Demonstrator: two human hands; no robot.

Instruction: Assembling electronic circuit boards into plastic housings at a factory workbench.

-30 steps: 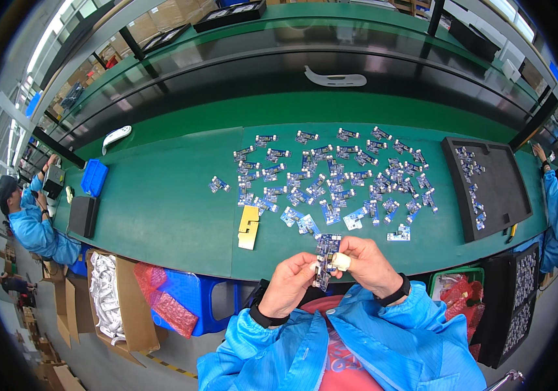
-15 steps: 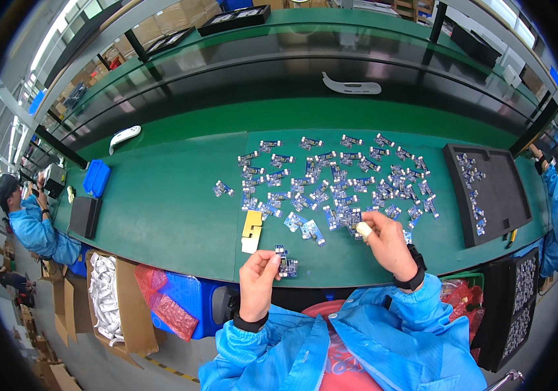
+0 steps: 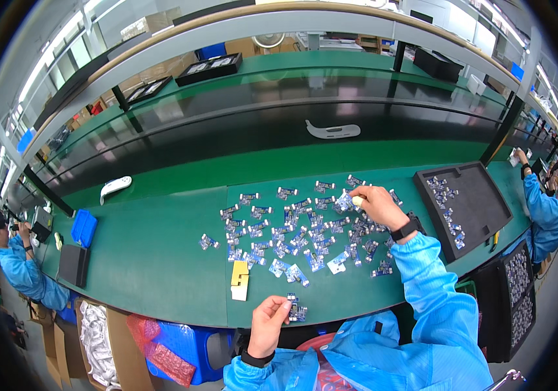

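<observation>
Pinches a blue board point(image 3: 298, 311) between thumb and fingertips of the left grip point(image 3: 270, 324), drawn in to about its thickness, just inside the near desk point(image 3: 155, 238) edge; cannot tell whether lifted or resting. Reaches with the right grip point(image 3: 382, 207) well ahead and to the right of the left one, fingertips brought together, a pale cot point(image 3: 357, 201) among them, seemingly pinching the right side of a second board point(image 3: 343, 201). Shows more boards point(image 3: 314, 260) crowded around and nearer than the right grip: could snag or scrape neighbours if dragged low. Could also drop the blue board over the edge, being held only by one side there. Shows a yellow piece point(image 3: 239, 281) ahead and left of the left grip, and a dark tray point(image 3: 481, 203) right of the right grip, both untouched.
</observation>
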